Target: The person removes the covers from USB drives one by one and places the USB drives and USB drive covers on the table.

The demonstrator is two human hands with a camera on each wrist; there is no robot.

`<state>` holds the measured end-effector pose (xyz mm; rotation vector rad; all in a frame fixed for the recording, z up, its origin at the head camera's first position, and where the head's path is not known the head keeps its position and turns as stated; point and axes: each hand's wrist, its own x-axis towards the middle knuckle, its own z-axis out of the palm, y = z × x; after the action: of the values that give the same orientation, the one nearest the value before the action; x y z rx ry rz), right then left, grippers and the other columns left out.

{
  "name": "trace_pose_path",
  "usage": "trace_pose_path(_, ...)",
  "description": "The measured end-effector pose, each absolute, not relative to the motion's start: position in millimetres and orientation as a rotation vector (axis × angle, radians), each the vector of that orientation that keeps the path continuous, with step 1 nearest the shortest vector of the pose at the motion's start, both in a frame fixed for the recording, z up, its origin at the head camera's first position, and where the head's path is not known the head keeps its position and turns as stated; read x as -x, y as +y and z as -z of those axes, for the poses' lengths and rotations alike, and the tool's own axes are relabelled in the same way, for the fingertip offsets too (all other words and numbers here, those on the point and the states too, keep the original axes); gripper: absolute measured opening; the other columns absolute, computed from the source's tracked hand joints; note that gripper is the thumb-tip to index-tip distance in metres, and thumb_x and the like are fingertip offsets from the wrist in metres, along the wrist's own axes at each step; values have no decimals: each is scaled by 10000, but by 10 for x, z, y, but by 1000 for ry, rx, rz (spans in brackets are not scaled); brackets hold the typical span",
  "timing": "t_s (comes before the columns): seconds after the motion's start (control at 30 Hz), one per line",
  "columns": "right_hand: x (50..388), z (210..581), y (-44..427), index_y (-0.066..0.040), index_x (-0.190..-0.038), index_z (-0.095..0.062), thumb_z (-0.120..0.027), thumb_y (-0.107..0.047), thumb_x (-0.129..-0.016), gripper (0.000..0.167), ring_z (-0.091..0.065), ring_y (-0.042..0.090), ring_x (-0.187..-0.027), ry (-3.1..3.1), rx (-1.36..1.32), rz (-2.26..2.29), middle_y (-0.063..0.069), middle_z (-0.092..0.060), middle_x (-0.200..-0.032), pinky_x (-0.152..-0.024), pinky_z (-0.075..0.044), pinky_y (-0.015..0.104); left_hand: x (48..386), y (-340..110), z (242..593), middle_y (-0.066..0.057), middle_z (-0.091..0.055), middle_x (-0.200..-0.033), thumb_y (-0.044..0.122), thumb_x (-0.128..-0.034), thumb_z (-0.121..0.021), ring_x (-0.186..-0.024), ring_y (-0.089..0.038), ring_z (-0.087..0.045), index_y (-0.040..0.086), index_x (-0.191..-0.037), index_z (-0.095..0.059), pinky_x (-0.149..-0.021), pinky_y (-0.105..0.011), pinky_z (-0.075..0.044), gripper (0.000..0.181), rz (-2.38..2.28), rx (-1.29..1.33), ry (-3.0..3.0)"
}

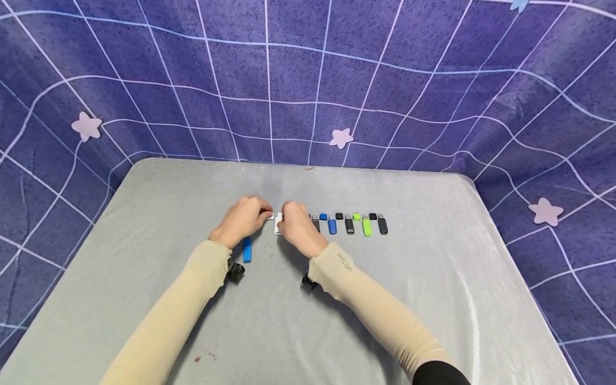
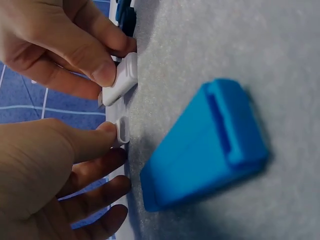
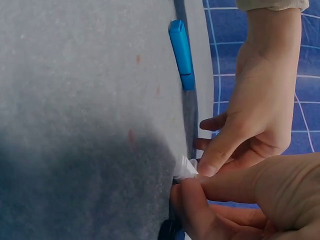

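Note:
In the head view my right hand pinches a white USB stick, its metal plug exposed. The left wrist view has the stick between that hand's thumb and fingers, low at the table. Just to its left, my left hand holds a small white cap by the thumb and a finger, with the hollow end showing and the other fingers spread. Cap and stick are apart. Close to my left wrist lies a blue USB stick with its cap on.
Right of my hands runs a row of uncapped USB sticks, each with its cap above: a blue one, a black one, a green one and another black one. A grey cloth covers the table; a purple curtain hangs behind.

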<state>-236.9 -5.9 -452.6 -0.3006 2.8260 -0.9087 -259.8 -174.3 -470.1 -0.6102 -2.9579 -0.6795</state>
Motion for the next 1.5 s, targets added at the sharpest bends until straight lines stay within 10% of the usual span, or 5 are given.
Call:
trace_pose_path(0.37, 2380, 4511, -77, -147, -597, -376, -619, 65, -874, 424, -312, 162, -557, 2910, 441, 799, -16, -298, -617, -507, -315, 254, 2583, -1704, 4668, -116, -745, -1043, 125, -994, -674, -1008, -301, -688, 101, -1038, -802, -870, -480, -558, 138, 635, 633, -2991)
trace_pose_path(0.7, 2376, 4529, -66, -149, -614, -413, -625, 56, -862, 385, -352, 156, -548, 2949, 471, 748, -8, -359, -635, -488, -341, 243, 2601, -1665, 4670, -95, -719, -968, 122, -991, -678, -918, -270, -665, 111, -977, -792, -805, -462, -554, 116, 570, 668, -2993)
trace_pose_path(1.07, 2353, 4312, 78, 52, -1020, -691, -577, 54, -950, 134, -586, 131, -524, 2828, 395, 897, 54, -651, -675, -471, -462, 228, 2586, -1696, 4674, -122, -730, -1023, 169, -1022, -640, -980, -312, -693, 74, -1042, -777, -865, -483, -561, 169, 572, 679, -2965)
trace_pose_path(1.5, 2076, 4256, 680, 26, -1286, -650, -699, -227, -991, 391, -715, 289, -1078, 2924, 684, 1004, 183, -736, -1173, -953, -577, 411, 2351, -1786, 4592, -184, -651, -1309, 323, -1058, -585, -1217, -404, -614, 20, -1278, -673, -1016, -571, -503, 385, 524, 735, -2945)
